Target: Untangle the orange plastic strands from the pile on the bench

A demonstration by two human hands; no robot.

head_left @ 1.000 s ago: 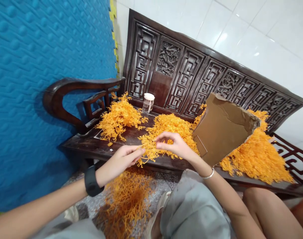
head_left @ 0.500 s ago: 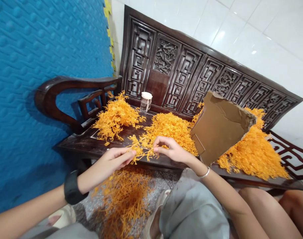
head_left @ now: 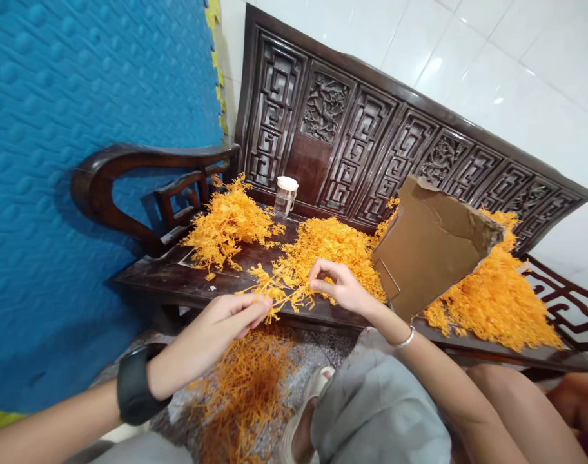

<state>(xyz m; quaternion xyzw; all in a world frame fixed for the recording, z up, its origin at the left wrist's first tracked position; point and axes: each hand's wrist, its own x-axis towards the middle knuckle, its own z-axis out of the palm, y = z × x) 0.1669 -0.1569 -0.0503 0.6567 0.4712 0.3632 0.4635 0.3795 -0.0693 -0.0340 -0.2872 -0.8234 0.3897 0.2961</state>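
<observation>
— Blue padded wall [head_left: 81, 161] on your left, white tiles behind, and a carved dark wooden bench [head_left: 187, 283] in front of you, heaped with orange branching sprigs. What have you got in hand?

— Your left hand [head_left: 216, 325] and your right hand [head_left: 340, 287] share one orange sprig [head_left: 279, 293], held just above the bench's front edge. Your left thumb and fingers are pressed together on its near end; your right fingertips are closed in a pinch on the far end, next to the middle heap [head_left: 333, 248].

— Which step would you call that?

— It looks like pulling a single sprig apart from the tangle — or splitting it. My judgement is that the next move calls for a steady pull in opposite directions, with both pinches kept tight so the thin branches don't slip.

— And how does it lie?

— Its long axis runs roughly left to right between your hands, nearly level, rising slightly toward the right hand; side twigs stick out up and down.

— Anything else close by?

— A torn cardboard piece [head_left: 434, 248] leans up just right of your right wrist, a lidded jar [head_left: 285, 195] stands by the backrest, another heap [head_left: 229, 222] lies near the armrest, and more orange strands [head_left: 245, 386] lie on the floor below.
</observation>
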